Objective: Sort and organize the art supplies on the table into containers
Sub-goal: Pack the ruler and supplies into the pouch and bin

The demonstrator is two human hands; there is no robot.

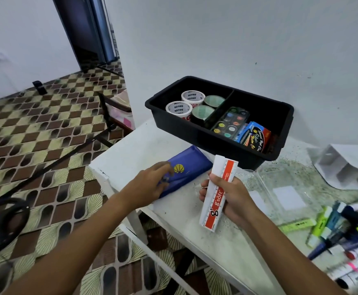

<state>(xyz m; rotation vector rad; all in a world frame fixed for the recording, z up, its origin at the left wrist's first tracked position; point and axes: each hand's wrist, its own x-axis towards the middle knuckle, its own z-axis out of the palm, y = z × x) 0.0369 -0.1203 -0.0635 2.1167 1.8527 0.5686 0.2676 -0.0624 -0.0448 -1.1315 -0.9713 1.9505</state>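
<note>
1. Right hand (227, 194): fingers curled round a white and red ruler pack (217, 193), held above the table (195, 213)
2. Left hand (152, 180): fingers loosely bent, resting on a blue pencil case (191, 165) at the table's left corner
3. Black tray (218, 137): tape rolls (178, 109) in the left compartment, paint set (231, 122) in the right
4. Markers (331, 222): loose at the table's right edge
</note>
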